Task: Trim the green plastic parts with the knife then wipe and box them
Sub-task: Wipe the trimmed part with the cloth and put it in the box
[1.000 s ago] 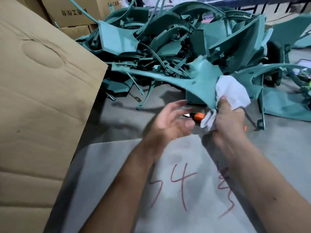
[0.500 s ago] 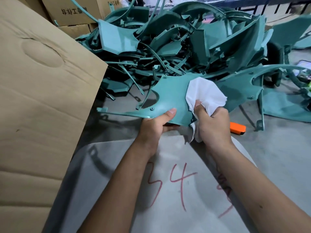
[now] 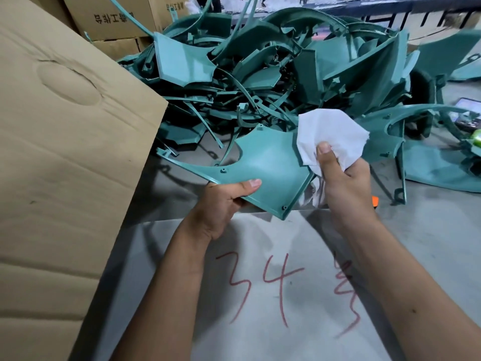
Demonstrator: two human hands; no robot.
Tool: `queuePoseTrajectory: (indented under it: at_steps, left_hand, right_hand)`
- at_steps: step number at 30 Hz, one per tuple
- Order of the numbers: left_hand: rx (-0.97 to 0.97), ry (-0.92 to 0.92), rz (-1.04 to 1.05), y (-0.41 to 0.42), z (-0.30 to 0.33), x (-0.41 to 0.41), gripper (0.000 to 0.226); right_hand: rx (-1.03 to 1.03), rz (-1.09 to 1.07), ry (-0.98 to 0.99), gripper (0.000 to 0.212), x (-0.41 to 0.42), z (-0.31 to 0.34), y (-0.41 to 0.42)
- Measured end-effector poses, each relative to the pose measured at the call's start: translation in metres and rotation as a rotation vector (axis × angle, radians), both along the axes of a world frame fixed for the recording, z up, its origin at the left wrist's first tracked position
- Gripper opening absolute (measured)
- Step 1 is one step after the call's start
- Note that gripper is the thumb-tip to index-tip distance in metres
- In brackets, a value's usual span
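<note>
**Wiping one green part above the worktop**

The left hand (image 3: pixel 221 201) grips the part (image 3: pixel 270 168) at its near edge, with the thumb on top of the flat face and the other fingers curled under it. The part is held in the air above the worktop (image 3: pixel 260 295), just in front of the big pile (image 3: pixel 260 74) of similar green pieces. Its long thin arm points away to the left, toward the cardboard box (image 3: pixel 65 152).

The right hand (image 3: pixel 343 183) is clamped on a white cloth (image 3: pixel 330 134); the thumb pinches the cloth against the fingers, and the cloth lies over the right corner of the part. My judgement is that the wiping step is in hand and the boxing is not yet done.

The part looks thin, light and quite stiff in the wide panel, but the narrow arm probably bends easily and may snap if it carries load. The smooth face could be slippery, and the trimmed edges may be sharp. So the wide panel near the corner is the better place to hold, as the left hand does now, not the arm.

A small orange piece, perhaps the knife (image 3: pixel 375 200), shows on the worktop just right of the right wrist, mostly hidden.
</note>
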State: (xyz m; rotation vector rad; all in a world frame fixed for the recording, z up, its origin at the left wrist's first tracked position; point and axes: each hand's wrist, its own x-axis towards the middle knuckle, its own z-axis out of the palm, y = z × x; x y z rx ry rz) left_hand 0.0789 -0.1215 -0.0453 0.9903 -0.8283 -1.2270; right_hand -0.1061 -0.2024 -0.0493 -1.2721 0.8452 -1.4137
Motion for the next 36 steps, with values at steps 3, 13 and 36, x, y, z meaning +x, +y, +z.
queuePoseTrajectory:
  at_steps: [3, 13, 36]
  left_hand:
    - [0.045, -0.028, 0.007, -0.001, -0.004, 0.004, 0.027]
    - [0.077, -0.026, -0.123, 0.006, -0.005, 0.015, 0.048]
    - [-0.173, -0.024, 0.487, -0.006, -0.004, 0.024, 0.044]
  right_hand:
    - [0.233, 0.047, -0.208, 0.02, -0.001, 0.008, 0.005]
    - [0.438, 0.486, -0.006, 0.037, -0.026, 0.016, -0.001]
    - [0.075, -0.17, 0.057, 0.035, -0.009, 0.011, 0.001]
